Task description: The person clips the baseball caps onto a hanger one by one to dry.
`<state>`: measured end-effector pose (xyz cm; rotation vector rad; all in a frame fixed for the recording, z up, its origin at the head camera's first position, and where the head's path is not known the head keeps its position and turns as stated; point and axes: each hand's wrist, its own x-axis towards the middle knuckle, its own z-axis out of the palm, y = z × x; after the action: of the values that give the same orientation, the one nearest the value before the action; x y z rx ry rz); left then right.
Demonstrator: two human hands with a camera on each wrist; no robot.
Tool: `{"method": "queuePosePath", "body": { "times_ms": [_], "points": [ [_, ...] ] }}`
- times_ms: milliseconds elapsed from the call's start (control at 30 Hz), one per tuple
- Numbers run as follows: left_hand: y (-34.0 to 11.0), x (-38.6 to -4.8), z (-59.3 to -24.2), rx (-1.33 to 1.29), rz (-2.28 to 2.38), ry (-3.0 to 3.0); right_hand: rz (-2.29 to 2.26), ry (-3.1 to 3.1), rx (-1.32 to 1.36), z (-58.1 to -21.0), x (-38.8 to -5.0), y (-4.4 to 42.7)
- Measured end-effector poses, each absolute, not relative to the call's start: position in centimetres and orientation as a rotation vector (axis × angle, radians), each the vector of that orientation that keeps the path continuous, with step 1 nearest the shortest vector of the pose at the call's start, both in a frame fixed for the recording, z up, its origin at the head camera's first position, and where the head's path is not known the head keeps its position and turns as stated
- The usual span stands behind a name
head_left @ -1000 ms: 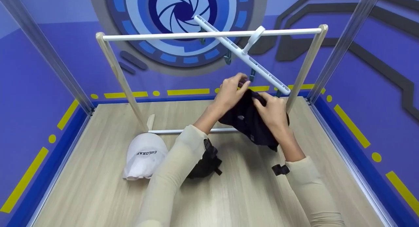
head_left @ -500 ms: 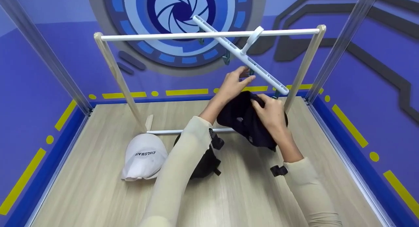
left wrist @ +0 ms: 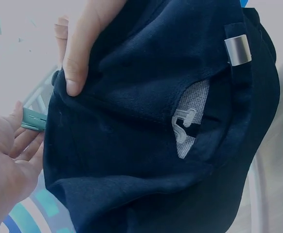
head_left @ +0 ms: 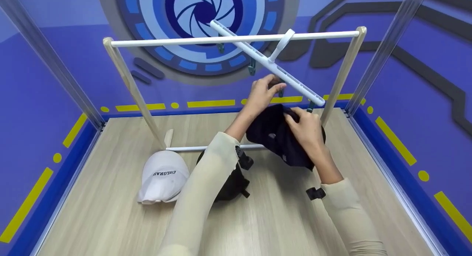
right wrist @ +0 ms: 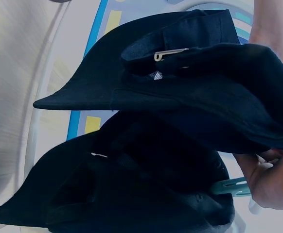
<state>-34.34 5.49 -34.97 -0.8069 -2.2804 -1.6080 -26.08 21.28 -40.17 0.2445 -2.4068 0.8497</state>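
Note:
In the head view my right hand [head_left: 306, 128] grips a dark cap [head_left: 271, 130] by its edge, thumb on the near side. The left wrist view shows that cap's metal strap buckle [left wrist: 238, 50] and crown. My left hand [head_left: 262, 92] pinches a green clip [left wrist: 34, 120] beneath the white hanger [head_left: 271, 64], just above the held cap. A second dark cap [right wrist: 146, 194] hangs behind it from another green clip [right wrist: 231, 187], as the right wrist view shows; in the head view it is mostly hidden. Some left fingers are hidden.
The hanger hooks over the white rail [head_left: 184, 41] of a wooden-sided rack and slants towards me. More clips [head_left: 252, 68] hang along it. A white cap [head_left: 164, 176] and a black cap [head_left: 230, 186], partly behind my left sleeve, lie on the wooden tabletop [head_left: 265, 219].
My left hand has moved up from beside the held cap's edge to the clip. The hanger's far end has shifted slightly left and down. My right hand still holds the cap in nearly the same place.

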Motion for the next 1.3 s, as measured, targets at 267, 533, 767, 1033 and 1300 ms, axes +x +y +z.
{"method": "queuePosePath", "body": {
  "times_ms": [267, 533, 767, 1033, 1300],
  "points": [
    [5.6, -34.5, -34.9, -0.734, -1.622, -2.236, 0.855, -2.389, 0.254, -40.5, -26.1, 21.6],
    [5.6, -34.5, -34.7, -0.682, -1.646, -2.180, 0.855, -2.387, 0.248, -40.7, -26.2, 21.6],
    [5.7, -34.4, -34.8, -0.670, -1.596, -2.178, 0.843, -2.384, 0.237, -40.7, -26.4, 21.7],
    [5.9, -34.2, -34.7, -0.660, -1.697, -2.168, 0.875, -2.397, 0.202, -40.4, -26.8, 21.8],
    [5.9, -34.3, -35.0, -0.661, -1.773, -2.142, 0.950, -2.372, 0.137, -40.2, -27.5, 22.0]
  ]
}}
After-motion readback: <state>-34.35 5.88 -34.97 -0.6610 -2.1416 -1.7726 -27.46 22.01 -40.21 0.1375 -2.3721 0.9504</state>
